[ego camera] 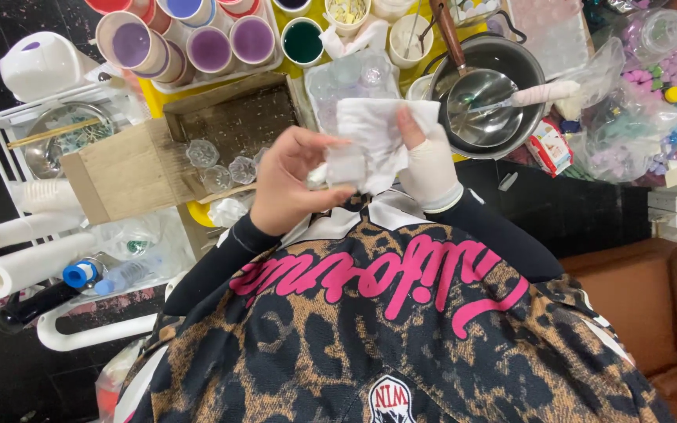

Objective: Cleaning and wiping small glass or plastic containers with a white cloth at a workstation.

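1. Bench [158, 98]: yellow top, crowded with cups, a tray and pans.
2. Pan [489, 94]: steel, at the bench's right, a ladle resting inside.
3. Wooden tray [131, 168]: left of the hands, small clear glass jars [221, 166] at its near edge.
4. Cups [211, 48]: a group with purple fill, far left on the bench.
5. Tissue [374, 133]: white, crumpled, held above the bench between both hands, near the chest.
6. Right hand [431, 168]: white glove, closed on the tissue's right side, thumb up.
7. Left hand [291, 182]: bare, fingers curled around a small pale item wrapped in the tissue; its kind cannot be told.
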